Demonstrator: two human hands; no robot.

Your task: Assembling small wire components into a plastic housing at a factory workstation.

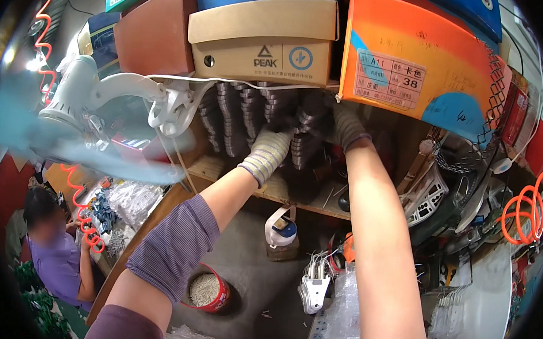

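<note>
My left hand [267,151], in a striped knitted glove, reaches into a shadowed shelf among stacks of dark, flat, metallic-looking pieces [230,118]. Its fingertips are lost in the dark beside another such stack [304,134]. On the other side of that stack is my right hand [349,126], also gloved, under the orange shoebox. Shadow hides its fingers, so I cannot tell whether either hand grips the stack. A purple-grey sleeve cover [175,247] is on my left forearm; my right forearm is bare.
Shoeboxes, one tan [260,40] and one orange [412,60], sit above the shelf. A white fan [73,91] with blurred blades stands at left. Below are a red bucket [220,297] of pale pieces and a white power strip [314,288]. Another person [58,250] sits at far left.
</note>
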